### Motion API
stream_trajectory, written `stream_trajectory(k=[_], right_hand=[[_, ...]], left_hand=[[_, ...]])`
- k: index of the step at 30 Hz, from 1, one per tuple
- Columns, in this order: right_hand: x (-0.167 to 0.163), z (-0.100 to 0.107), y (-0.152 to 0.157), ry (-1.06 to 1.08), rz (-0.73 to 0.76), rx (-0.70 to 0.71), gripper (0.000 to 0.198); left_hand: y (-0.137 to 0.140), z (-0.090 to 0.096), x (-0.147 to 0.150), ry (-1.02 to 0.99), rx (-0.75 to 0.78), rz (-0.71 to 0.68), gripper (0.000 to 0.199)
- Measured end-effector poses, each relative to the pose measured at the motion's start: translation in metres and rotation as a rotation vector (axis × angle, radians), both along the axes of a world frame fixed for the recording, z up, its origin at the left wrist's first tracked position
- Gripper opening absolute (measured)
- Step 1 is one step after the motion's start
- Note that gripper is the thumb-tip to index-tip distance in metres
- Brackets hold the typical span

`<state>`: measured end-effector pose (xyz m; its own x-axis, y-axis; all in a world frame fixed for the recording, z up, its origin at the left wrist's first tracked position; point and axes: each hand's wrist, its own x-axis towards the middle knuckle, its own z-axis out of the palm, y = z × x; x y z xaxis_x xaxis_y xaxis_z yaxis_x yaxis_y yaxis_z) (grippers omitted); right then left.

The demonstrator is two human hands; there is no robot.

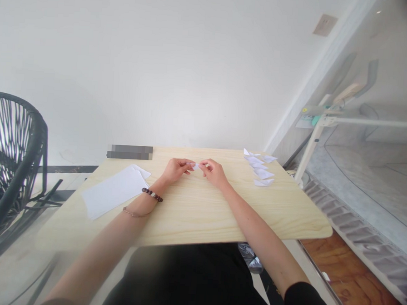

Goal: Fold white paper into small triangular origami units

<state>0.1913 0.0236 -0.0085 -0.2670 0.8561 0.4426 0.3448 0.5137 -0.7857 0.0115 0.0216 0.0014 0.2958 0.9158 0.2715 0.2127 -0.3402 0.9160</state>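
Note:
Between my hands, over the middle of the table, is a small folded piece of white paper (196, 166). My left hand (177, 170) pinches its left end with thumb and fingers. At its right end, my right hand (212, 172) grips it the same way. The fingers partly cover the paper, so its full shape is hidden. White sheets of paper (114, 192) lie left of my left wrist, one with a bent corner. Several folded white paper pieces with pointed ends (259, 167) stand in a loose row to the right of my right hand.
The light wooden table (193, 220) stands against a white wall. At its back left is a dark, blurred-out block (130, 152). A dark woven chair (15, 161) is on the left. To the right are a white metal frame (313, 144) and a bed with a ruffled edge (366, 229).

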Motion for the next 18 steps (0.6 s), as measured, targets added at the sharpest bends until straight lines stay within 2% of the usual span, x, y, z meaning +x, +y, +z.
stream_trajectory(k=[6, 13, 18], right_hand=[[0.001, 0.0029, -0.0011, -0.021, -0.044, 0.034, 0.025], [-0.0002, 0.0004, -0.0001, 0.002, -0.061, 0.01, 0.028], [-0.0002, 0.0002, -0.0002, 0.046, -0.073, -0.006, 0.031]], left_hand=[[-0.0019, 0.0018, 0.0013, -0.1, -0.059, -0.028, 0.039], [-0.0015, 0.0033, 0.0014, -0.245, -0.269, -0.071, 0.043], [0.0037, 0.0016, 0.0018, -0.386, -0.444, -0.029, 0.042]])
